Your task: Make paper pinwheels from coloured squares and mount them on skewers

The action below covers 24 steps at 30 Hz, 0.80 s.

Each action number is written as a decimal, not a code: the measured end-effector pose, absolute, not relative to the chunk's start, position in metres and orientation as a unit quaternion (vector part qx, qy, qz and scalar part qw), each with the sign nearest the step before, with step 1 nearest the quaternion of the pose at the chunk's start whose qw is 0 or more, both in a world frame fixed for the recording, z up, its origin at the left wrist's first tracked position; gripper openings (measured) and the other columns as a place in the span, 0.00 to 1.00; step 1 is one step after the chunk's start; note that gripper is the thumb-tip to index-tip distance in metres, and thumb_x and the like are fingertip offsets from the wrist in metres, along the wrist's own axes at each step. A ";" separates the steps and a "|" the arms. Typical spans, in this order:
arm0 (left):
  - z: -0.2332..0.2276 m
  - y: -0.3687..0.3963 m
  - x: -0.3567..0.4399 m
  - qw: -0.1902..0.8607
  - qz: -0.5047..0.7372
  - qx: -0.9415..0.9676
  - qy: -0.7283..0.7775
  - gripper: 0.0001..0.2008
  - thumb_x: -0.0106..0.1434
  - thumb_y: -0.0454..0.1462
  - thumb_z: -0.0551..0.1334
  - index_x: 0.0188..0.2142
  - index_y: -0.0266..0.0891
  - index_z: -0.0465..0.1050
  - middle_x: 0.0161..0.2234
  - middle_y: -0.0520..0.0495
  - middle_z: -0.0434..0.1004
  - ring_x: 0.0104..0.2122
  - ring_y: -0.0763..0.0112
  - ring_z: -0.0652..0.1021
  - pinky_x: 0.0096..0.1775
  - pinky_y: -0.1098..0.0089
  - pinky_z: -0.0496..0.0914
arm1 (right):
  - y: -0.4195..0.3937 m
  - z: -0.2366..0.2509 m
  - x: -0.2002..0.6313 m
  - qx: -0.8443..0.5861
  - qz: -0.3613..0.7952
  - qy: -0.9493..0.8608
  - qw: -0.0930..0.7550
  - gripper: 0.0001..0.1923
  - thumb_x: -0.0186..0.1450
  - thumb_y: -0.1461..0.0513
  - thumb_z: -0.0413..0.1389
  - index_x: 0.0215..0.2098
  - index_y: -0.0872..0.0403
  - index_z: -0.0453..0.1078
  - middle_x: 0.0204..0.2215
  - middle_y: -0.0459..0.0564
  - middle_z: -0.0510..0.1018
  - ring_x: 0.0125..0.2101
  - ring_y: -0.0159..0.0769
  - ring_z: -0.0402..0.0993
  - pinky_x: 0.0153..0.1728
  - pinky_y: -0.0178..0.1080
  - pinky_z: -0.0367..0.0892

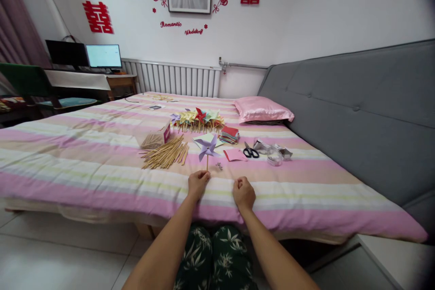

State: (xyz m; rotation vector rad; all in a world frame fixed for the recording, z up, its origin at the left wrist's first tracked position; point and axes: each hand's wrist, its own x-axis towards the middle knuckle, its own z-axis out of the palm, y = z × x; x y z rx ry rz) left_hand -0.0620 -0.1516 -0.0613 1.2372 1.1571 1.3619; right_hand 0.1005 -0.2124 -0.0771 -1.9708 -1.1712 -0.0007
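My left hand (198,184) pinches the thin wooden stick of a lilac paper pinwheel (207,147), which stands upright above the bed. My right hand (244,193) rests on the striped bedspread as a closed fist, with nothing showing in it. Behind the pinwheel lie pale paper sheets (218,141). Tiny shiny pins (219,166) are scattered just right of its stick. To the left spreads a pile of wooden sticks (166,153). Pink paper squares (234,155) and black-handled scissors (251,151) lie beyond my right hand.
Farther back stands a cluster of finished pinwheels (197,120) beside a stack of coloured paper (229,134). A clear box of sticks (152,141) sits at left. A round clear container (274,158) and crumpled packaging (263,146) are at right. A pink pillow (263,108) lies near the grey headboard (350,122).
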 end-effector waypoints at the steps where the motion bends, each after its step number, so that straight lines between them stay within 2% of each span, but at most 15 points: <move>1: -0.062 -0.151 -0.062 0.466 0.554 0.504 0.471 0.11 0.44 0.40 0.66 0.24 0.33 0.77 0.19 0.48 0.74 0.21 0.73 0.70 0.26 0.73 0.63 | -0.212 -0.077 0.101 -0.783 0.000 -0.465 0.412 0.05 0.60 0.63 0.50 0.31 0.54 0.67 0.24 0.45 0.73 0.24 0.30 0.63 0.25 0.33 0.46; 24: -0.061 -0.152 -0.063 0.463 0.553 0.508 0.470 0.10 0.44 0.41 0.66 0.23 0.34 0.76 0.19 0.48 0.74 0.22 0.72 0.70 0.27 0.73 0.63 | -0.212 -0.078 0.101 -0.783 -0.001 -0.467 0.410 0.05 0.60 0.63 0.50 0.31 0.55 0.67 0.24 0.45 0.73 0.24 0.30 0.63 0.25 0.33 0.47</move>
